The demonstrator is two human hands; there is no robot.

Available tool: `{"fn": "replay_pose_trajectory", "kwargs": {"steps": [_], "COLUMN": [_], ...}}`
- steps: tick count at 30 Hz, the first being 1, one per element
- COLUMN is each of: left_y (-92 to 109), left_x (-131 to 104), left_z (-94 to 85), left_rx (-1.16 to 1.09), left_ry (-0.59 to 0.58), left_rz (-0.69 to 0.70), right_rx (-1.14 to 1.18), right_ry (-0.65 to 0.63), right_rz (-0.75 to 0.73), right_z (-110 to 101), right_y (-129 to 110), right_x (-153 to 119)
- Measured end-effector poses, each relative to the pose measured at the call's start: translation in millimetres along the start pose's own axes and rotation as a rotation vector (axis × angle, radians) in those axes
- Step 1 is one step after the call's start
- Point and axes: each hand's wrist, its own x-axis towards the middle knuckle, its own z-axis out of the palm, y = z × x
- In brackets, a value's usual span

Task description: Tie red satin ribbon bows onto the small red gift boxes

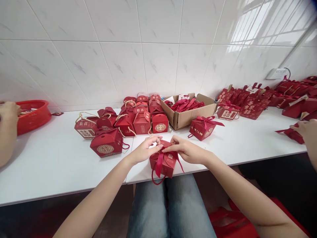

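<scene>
Together, your left hand (145, 151) and right hand (189, 150) pinch the crimson ribbon (159, 164) atop the red gift box (169, 171), which sits at the tabletop's (74, 172) near edge.

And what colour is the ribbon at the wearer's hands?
The ribbon is pinkish red; see head view.

My left grip (148, 151) and right grip (185, 150) cover part of the ribbon (159, 165) from me. My view's edges cut off a co-worker's hand (10, 109) leftward and another hand (309, 132) rightward. The gift box's (169, 170) smallest print is unreadable.
</scene>
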Motion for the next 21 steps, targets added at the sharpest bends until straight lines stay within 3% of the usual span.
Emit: {"fn": "replay_pose_trajectory", "kwargs": {"steps": [9, 13, 18, 21], "left_y": [-6.8, -10.4, -9.4, -6.6], "left_x": [2.6, 3.5, 2.5, 0.6], "left_z": [10.2, 14.5, 17.1, 16.7], "left_rx": [0.097, 0.027, -0.035, 0.031], "left_ry": [0.111, 0.073, 0.072, 0.087], "left_rz": [0.010, 0.045, 0.052, 0.083], "right_rx": [-0.086, -0.056, 0.014, 0.128], "right_ry": [-0.042, 0.002, 0.209, 0.384], "right_rz": [0.036, 0.028, 0.013, 0.123], "right_z": [5.4, 8.1, 18.8, 28.2], "right_y": [-3.5, -0.8, 1.1, 1.0], "right_x": [-1.4, -5.0, -5.9, -3.4]}}
